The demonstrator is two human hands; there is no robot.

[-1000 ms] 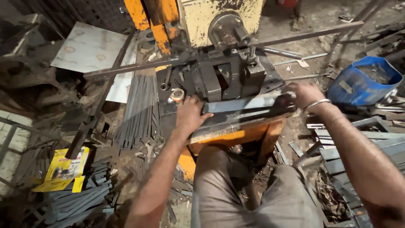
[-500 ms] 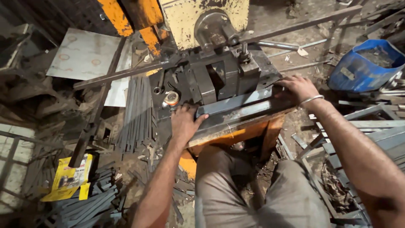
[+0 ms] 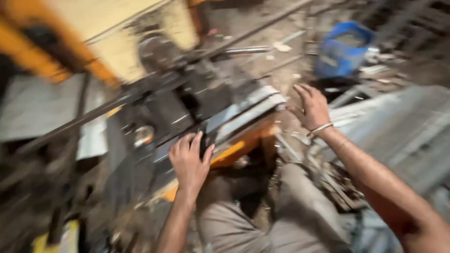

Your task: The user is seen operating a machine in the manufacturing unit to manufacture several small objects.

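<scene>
1. A flat grey metal strip (image 3: 243,112) lies slantwise across the orange-edged bench (image 3: 243,143) of the machine, running from near left up to far right, in the middle of the scene
2. The left hand (image 3: 190,161) rests on the near left end of the strip, fingers spread and laid flat over it, its grip not closed around anything
3. The right hand (image 3: 311,108) hangs just right of the strip's far end, fingers open and apart, gripping nothing; whether it touches the metal is lost in the blur
4. A thin bangle (image 3: 319,129) circles the right wrist
5. A dark machine block (image 3: 197,93) sits behind the strip, with a long rod (image 3: 70,126) running off to the left
6. A blue tub (image 3: 342,49) stands at far right on the floor
</scene>
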